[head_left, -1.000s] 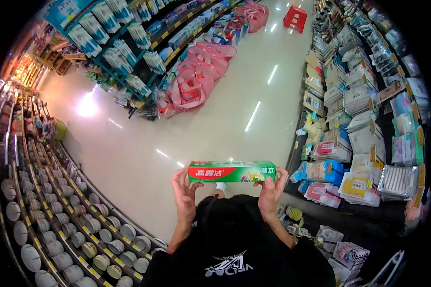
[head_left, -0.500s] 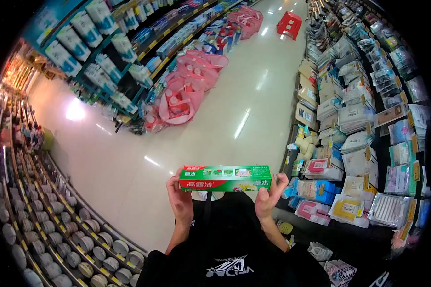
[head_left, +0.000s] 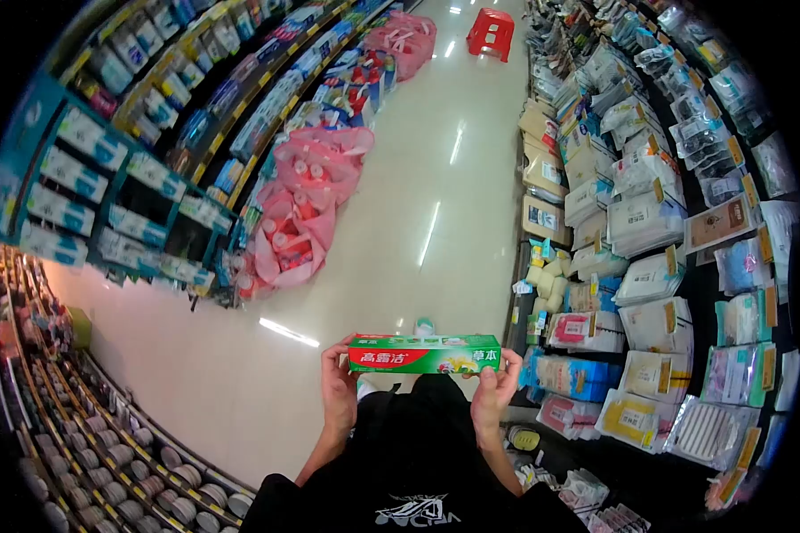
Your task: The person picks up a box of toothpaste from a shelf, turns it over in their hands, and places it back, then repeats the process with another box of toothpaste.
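A long green and red toothpaste box [head_left: 425, 355] with white Chinese lettering is held level in front of my body. My left hand [head_left: 338, 386] grips its left end, and my right hand [head_left: 493, 391] grips the right end, thumb against the front face. The front panel shows flower pictures near its right side. Only a narrow strip of the top face is visible. Some of my fingers are hidden behind the carton.
Pink bags [head_left: 293, 240] of bottles line the floor beside the left shelves. A red stool [head_left: 491, 35] stands far up the aisle [head_left: 400, 222]. Packaged goods [head_left: 644, 218] crowd the right rack; round items [head_left: 182, 511] fill the lower-left shelves. A shoe [head_left: 425, 326] shows past the box.
The toothpaste box has tilted, so less of its top face shows. My view has turned, bringing more of the left shelves in, and a shoe now appears beyond the box. Both hands keep their hold.
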Tool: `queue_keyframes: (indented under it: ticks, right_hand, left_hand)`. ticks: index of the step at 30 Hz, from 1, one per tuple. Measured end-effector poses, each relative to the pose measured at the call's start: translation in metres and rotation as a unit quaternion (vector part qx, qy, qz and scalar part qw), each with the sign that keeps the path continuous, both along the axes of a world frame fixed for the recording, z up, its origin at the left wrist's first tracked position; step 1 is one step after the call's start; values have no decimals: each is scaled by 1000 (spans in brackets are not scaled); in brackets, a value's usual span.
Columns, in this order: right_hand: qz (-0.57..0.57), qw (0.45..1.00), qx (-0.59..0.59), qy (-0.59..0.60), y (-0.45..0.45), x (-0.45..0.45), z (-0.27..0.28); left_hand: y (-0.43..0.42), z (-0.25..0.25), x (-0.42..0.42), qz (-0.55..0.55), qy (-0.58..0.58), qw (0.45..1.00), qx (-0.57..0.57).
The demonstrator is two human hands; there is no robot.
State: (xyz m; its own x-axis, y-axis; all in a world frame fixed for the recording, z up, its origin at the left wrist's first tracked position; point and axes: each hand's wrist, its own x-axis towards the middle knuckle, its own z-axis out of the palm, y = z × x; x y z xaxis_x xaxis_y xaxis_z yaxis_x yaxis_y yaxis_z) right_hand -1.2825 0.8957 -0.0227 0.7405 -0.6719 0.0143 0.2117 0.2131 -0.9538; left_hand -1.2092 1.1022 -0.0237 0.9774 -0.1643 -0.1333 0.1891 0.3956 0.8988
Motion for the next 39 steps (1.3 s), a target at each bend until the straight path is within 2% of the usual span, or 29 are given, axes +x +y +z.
queue_keyframes:
  ticks: [4, 7, 13, 16, 18, 21, 24, 28, 31, 35, 39]
  right_hand:
    - [-16, 1000, -9, 4, -51, 46, 2]
    - [-30, 999, -11, 4, -88, 76, 3]
    - [-74, 997, -17, -22, -168, 126, 9]
    - [-51, 999, -7, 11, -211, 149, -13]
    - [-30, 999, 3, 31, -223, 163, -14]
    - [-49, 998, 12, 23, -232, 193, -12]
    - [-50, 998, 6, 44, -250, 221, -29]
    - [-86, 995, -2, 56, -269, 273, -21]
    - [-74, 995, 37, 56, -285, 316, -13]
    - [-45, 994, 41, 86, -297, 386, -7]
    - [-17, 997, 55, 54, -294, 451, -6]
  left_hand:
    - [-58, 6, 55, 10, -20, 1000, 1]
    - [-98, 10, 93, -29, -53, 998, 14]
    - [-180, 7, 144, -74, -40, 996, 15]
    - [-219, 9, 170, -55, -36, 998, 2]
    - [-227, 11, 185, -38, -22, 999, 2]
    - [-231, 7, 218, -106, -29, 993, 41]
    - [-247, -3, 253, -127, -18, 990, 51]
    - [-283, -11, 306, -105, -14, 994, 27]
    - [-298, 1, 354, -96, -36, 995, 13]
    - [-299, -18, 411, -80, -30, 996, 7]
    - [-293, -16, 464, -58, -27, 998, 17]
